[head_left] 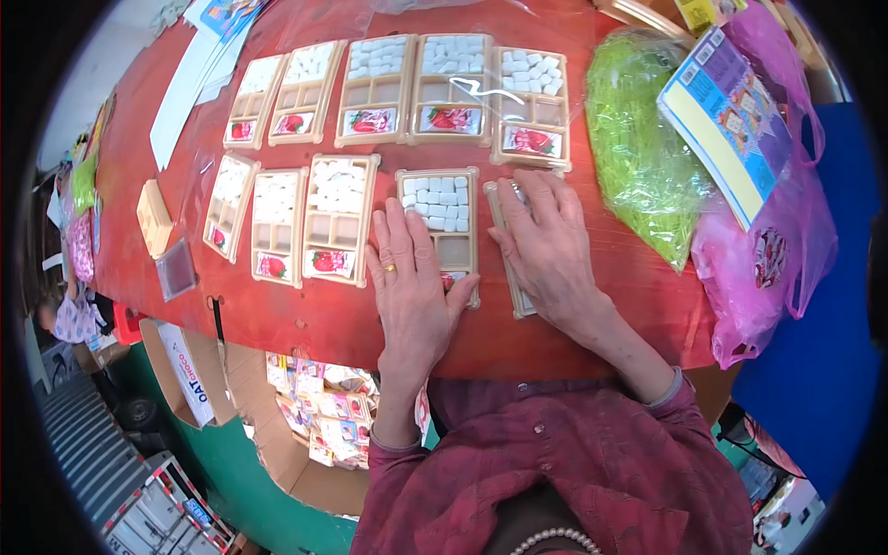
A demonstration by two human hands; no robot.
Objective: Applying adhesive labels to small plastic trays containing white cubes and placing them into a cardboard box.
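Note:
Fingers stretched out flat, my left hand lies along the left side of a beige sectioned tray. Its thumb reaches across the tray's lower end, partly covering a red-and-white strawberry packet. White cube-shaped pieces fill the tray's top section. My right hand is closed over a second beige tray just to the right. Its thumb lies by that tray's left edge and its bent fingers by the top end. Most of this tray is hidden under the hand.
Several similar filled trays stand in a back row, others at left. Right are a green bag, a printed card and a pink bag. Below the red table's front edge stands an open carton of packets.

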